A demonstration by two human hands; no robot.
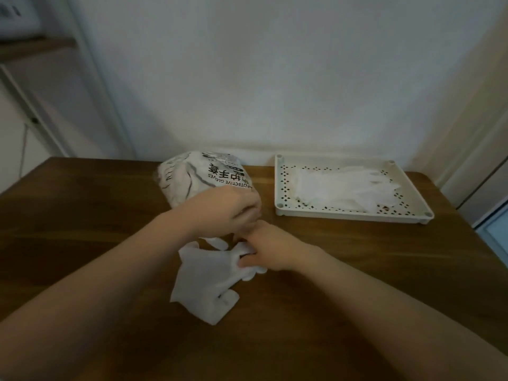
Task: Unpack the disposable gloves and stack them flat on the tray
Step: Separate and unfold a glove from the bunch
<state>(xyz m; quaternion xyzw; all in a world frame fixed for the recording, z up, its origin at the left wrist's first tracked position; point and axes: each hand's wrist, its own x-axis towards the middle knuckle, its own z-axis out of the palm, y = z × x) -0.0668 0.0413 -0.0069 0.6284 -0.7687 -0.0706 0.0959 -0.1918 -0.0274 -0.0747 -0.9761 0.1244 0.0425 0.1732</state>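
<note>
1. Nearest item: a white disposable glove [204, 281] lies mostly flat on the wooden table [82, 243], cuff toward the left, fingers toward the near right and far right.
2. The right hand [270, 250] enters from the near right. Its fingers are curled and pinch the far-right portion of this glove, bunching the material under the fingertips.
3. A second glove piece [218, 242] shows just beyond the first glove, hanging below the left hand. Whether it is a separate glove cannot be determined.
4. The left hand [237, 209] enters from the near left and sits just beyond the right hand, almost touching it. Its fingers are curled together and clamped on the near edge of the glove packet [198, 178].
5. The glove packet is a white, crumpled bag with black printing, located at the table centre, left of the tray.
6. The tray [280, 185] is cream-coloured, rectangular, with a perforated base. It stands at the far right of the table, well apart from both hands.
7. Stacked gloves [338, 185] lie flat inside the tray, fingers pointing right.
8. A pale wall [261, 78] stands behind the table.
</note>
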